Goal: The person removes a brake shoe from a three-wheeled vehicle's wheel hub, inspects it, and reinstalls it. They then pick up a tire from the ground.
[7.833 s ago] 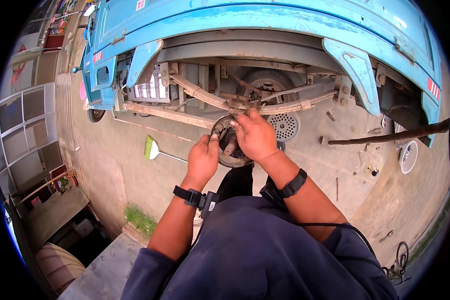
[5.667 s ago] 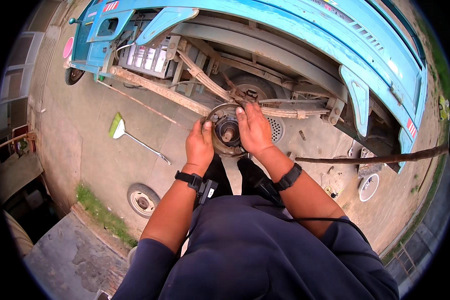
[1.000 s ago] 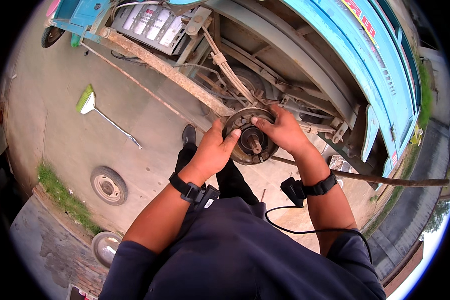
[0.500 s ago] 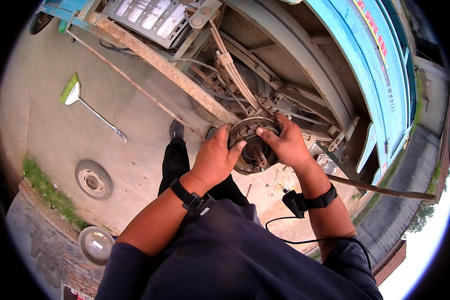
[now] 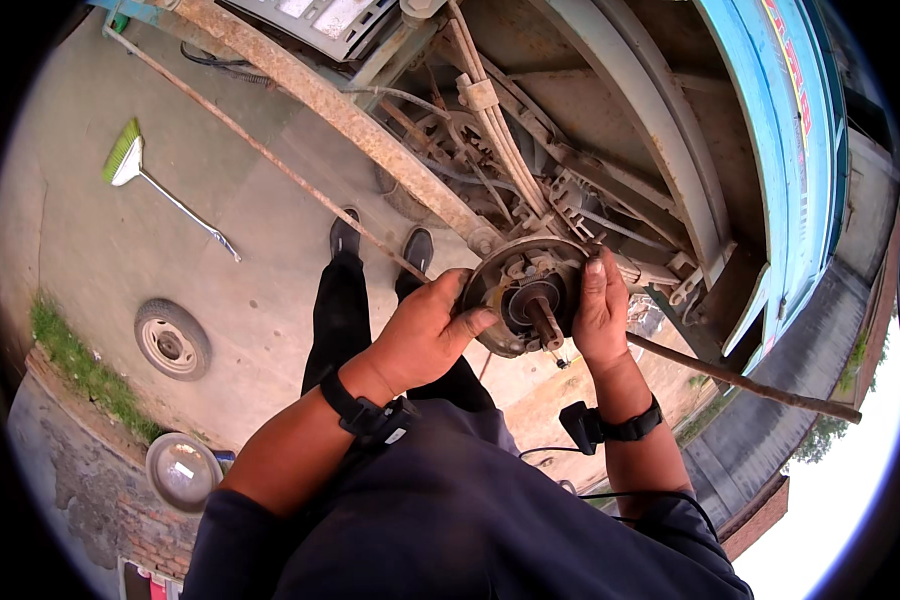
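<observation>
A pale concrete floor [image 5: 255, 255] stretches under you, edged at the lower left by a strip of grass [image 5: 85, 370], with the blue vehicle body [image 5: 778, 200] along the right. You stand close to its underside, where a rusty beam [image 5: 340, 120] and a leaf spring [image 5: 495, 125] slope toward the round brake assembly [image 5: 523, 295] between your hands, just in front of your body. Your left hand [image 5: 430, 330] grips the left rim, thumb over the front face and fingers out of sight behind. Your right hand [image 5: 602, 312] clasps the opposite edge, its fingers partly hidden. Holding it from both sides probably keeps the part level and leaves the central shaft [image 5: 544, 322] free, pointing toward you. Whether the assembly is fixed to the axle behind, you cannot tell from here. A spare wheel [image 5: 173, 340] lies flat near the floor's grassy edge and a broom [image 5: 127, 160] lies farther up the floor's left side, both well apart from your feet, presumably to leave standing room.
</observation>
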`<state>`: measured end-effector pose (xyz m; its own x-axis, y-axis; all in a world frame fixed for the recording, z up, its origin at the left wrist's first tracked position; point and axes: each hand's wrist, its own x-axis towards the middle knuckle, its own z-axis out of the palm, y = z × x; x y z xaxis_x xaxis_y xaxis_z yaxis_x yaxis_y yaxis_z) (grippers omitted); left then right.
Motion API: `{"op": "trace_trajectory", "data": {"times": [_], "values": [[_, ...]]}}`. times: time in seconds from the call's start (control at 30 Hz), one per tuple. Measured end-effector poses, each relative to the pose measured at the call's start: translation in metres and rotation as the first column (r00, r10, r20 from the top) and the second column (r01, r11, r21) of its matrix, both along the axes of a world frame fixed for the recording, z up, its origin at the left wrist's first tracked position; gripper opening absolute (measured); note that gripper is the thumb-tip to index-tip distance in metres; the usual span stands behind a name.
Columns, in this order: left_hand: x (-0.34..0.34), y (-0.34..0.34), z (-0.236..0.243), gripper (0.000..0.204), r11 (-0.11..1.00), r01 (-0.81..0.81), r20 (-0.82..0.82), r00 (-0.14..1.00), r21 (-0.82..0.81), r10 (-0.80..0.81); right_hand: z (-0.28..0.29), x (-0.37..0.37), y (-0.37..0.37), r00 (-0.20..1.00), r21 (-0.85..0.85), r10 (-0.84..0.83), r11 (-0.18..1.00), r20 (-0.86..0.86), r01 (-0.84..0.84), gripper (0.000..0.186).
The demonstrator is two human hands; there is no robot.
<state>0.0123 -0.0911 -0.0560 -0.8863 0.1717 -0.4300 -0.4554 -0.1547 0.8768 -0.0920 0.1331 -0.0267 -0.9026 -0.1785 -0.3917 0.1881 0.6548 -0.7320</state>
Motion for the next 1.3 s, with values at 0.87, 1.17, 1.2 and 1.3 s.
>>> {"op": "trace_trajectory", "data": {"times": [0.87, 1.17, 1.2, 1.3], "values": [[-0.002, 0.001, 0.012, 0.046, 0.999, -0.031, 0.102, 0.994, -0.04, 0.035, 0.005, 0.027, 0.008, 0.933, -0.444, -0.268, 0.824, 0.242, 0.351, 0.049], [0.0, 0.003, 0.012, 0.05, 0.998, -0.039, 0.112, 0.993, -0.054, 0.045, 0.005, 0.035, 0.023, 0.877, -0.551, -0.201, 0.711, 0.436, 0.437, 0.051], [0.001, 0.003, 0.009, 0.051, 0.998, -0.046, 0.116, 0.992, -0.042, 0.051, 0.006, 0.037, 0.029, 0.837, -0.544, -0.19, 0.682, 0.514, 0.489, 0.052], [0.006, 0.007, 0.011, 0.054, 0.999, -0.052, 0.097, 0.994, -0.006, 0.052, 0.015, 0.046, 0.039, 0.908, -0.555, -0.131, 0.754, 0.398, 0.351, 0.057]]}}
